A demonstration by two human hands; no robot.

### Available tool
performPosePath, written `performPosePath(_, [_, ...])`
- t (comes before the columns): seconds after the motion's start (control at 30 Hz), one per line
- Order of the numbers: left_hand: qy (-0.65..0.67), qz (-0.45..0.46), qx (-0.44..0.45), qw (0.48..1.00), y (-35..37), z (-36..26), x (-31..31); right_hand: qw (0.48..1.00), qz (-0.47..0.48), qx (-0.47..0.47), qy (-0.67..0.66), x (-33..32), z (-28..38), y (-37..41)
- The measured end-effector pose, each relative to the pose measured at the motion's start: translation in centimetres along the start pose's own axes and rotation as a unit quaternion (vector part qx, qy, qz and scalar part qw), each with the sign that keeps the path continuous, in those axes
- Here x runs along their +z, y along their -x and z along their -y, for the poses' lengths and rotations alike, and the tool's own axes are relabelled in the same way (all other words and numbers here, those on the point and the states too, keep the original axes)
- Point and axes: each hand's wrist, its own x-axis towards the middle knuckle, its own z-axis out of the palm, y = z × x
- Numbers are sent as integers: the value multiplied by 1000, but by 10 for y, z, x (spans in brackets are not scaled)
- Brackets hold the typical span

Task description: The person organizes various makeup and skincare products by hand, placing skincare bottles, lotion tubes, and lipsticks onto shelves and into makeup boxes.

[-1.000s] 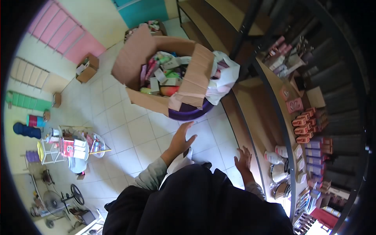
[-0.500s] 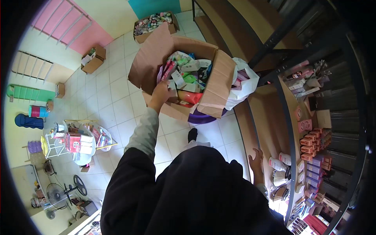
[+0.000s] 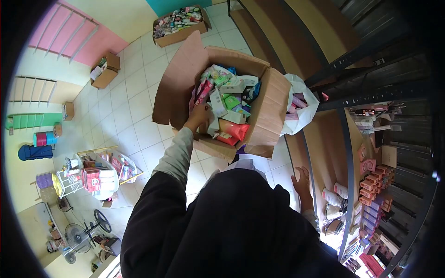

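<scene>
My left hand (image 3: 199, 116) reaches into a large open cardboard box (image 3: 266, 109), over its near left part. Its fingers are curled down among the packages, against a small white carton (image 3: 213, 124); what they grip is hidden. Beside it lie a pink package (image 3: 204, 91), another white carton (image 3: 218, 102), green packets (image 3: 232, 101) and a red-orange pouch (image 3: 237, 130). My right hand (image 3: 303, 187) is held apart from the box, near the edge of a brown shelf (image 3: 327, 157). Its fingers are spread and nothing is in them.
A white plastic bag (image 3: 303, 99) with pink packages stands between box and shelves. Bottles (image 3: 331, 197) and stacked orange boxes (image 3: 368, 187) sit on the shelving at right. Another filled carton (image 3: 178, 36) is at the back. A stand of goods (image 3: 99, 178) and a fan (image 3: 78, 236) are left.
The box and its contents appear lower and larger in view. My left hand has moved slightly right and further in over the packages. My right hand stays open near the shelf.
</scene>
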Motion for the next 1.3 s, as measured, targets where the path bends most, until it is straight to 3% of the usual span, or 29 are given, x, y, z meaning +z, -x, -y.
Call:
performPosePath(0.17, [90,-164,7,982,-7,-32,7,1000,-10,15,-15,-4,1,-4])
performPosePath(0.27, [95,-110,31,989,-20,-17,19,1000,-5,28,-12,-3,-1,0])
performPosePath(0.37, [-15,-92,-40,995,-42,-5,29,999,10,40,-5,0,-4,5])
performPosePath(0.47, [-66,-156,-55,984,-49,-15,28,999,20,46,-3,3,-5,7])
performPosePath(0.57, [-166,-138,4,976,-66,2,37,998,20,52,-12,5,-4,13])
performPosePath(0.63, [-235,-120,-7,964,-73,-2,38,998,21,53,-12,6,-4,16])
performPosePath(0.7, [-335,-137,24,932,-83,-2,37,998,25,57,-10,5,-2,21])
performPosePath(0.8, [-377,-73,9,923,-99,1,39,997,38,61,-9,5,1,24])
performPosePath(0.83, [-392,-100,48,913,-103,6,38,998,36,53,-8,6,-1,25])
performPosePath(1.13, [-365,-21,15,931,-118,4,26,997,44,55,-23,16,4,39])
performPosePath(1.3, [-330,-26,33,943,-100,-13,7,997,61,33,-20,28,1,39])
